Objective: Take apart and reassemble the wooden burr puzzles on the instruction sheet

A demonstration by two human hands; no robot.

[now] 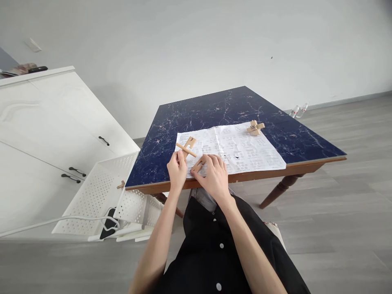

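Observation:
My left hand (177,168) is closed on a flat notched wooden puzzle piece (191,142) with a black mark near its top end. A thin wooden stick (190,152) lies across that piece, just above my fingers. My right hand (215,171) grips a second notched wooden puzzle piece (198,165) between thumb and fingers, low over the sheet's front edge. Under both hands spreads a creased printed sheet (232,143) with rows of small diagrams. An assembled wooden block puzzle (255,128) with a dark mark rests on the sheet's far right corner.
The blue marble-patterned table (196,114) has a brown wooden edge. Left of it stand a white perforated basket (94,188) and white cabinets (61,122). A small wooden piece (121,184) is near the table's left corner. Plastic bottles (301,110) are on the floor behind.

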